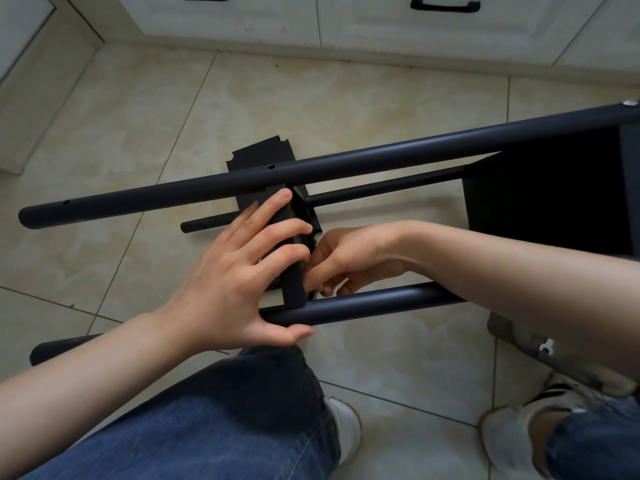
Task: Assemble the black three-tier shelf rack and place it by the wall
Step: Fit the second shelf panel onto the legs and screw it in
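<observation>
The black rack lies on its side over the tiled floor. A long upper pole [346,164] runs left to right, and a nearer pole [363,304] runs parallel below it. A thinner far pole [381,187] shows between them. One black shelf panel [550,199] is fixed at the right end. A second shelf panel [294,258] stands edge-on between the two near poles. My left hand [242,282] grips this panel's edge, thumb under the near pole. My right hand [343,261] reaches behind the panel with curled fingers; what it pinches is hidden.
White cabinet doors with black handles [445,6] line the far side. A clear plastic bag of hardware [540,344] lies on the floor at the right. My jeans-clad knees and white shoes [512,441] fill the bottom of the view.
</observation>
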